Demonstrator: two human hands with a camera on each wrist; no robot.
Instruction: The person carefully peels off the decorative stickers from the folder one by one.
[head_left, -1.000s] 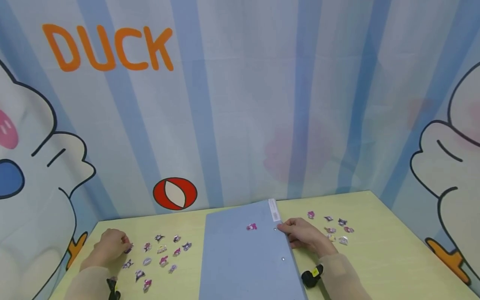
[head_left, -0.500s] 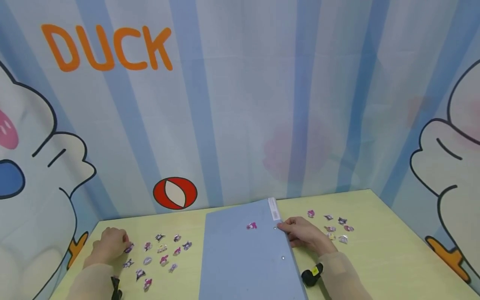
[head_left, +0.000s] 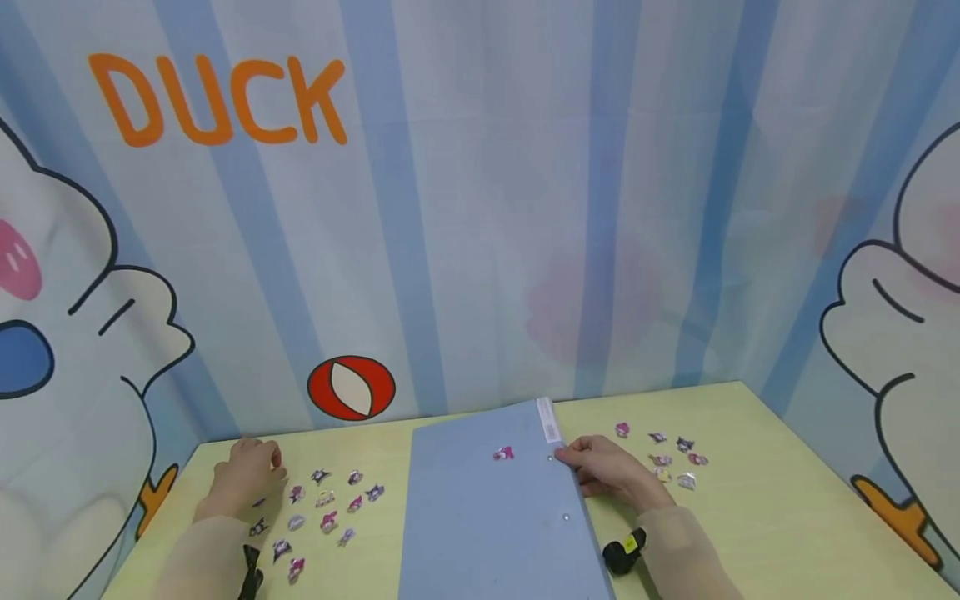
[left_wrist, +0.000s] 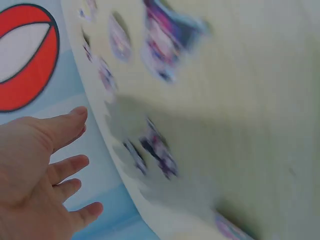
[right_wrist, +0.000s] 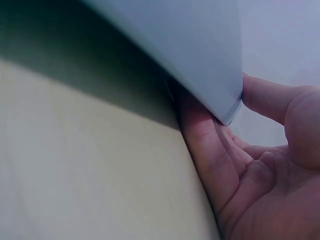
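Observation:
My left hand (head_left: pixel 242 482) is raised above the left end of the table, its fingers loosely bent and apart with nothing between them. In the left wrist view, small purple stickers (left_wrist: pixel 159 149) lie on the table in the shadow of that hand. A light blue folder (head_left: pixel 495 517) lies at mid-table, with a pink sticker (head_left: pixel 504 453) on its upper part. My right hand (head_left: pixel 611 468) pinches the folder's right edge, thumb on top and fingers underneath. The right wrist view shows that edge lifted off the table.
Several small cartoon stickers (head_left: pixel 328 522) are spread left of the folder, and another group of stickers (head_left: pixel 685 444) lies to its right. A striped curtain (head_left: pixel 480 208) with duck drawings stands behind the yellow table (head_left: pixel 757 500).
My left hand has lifted and moved away from the sticker at the far left, toward the table's back edge. The right hand and the folder have stayed put.

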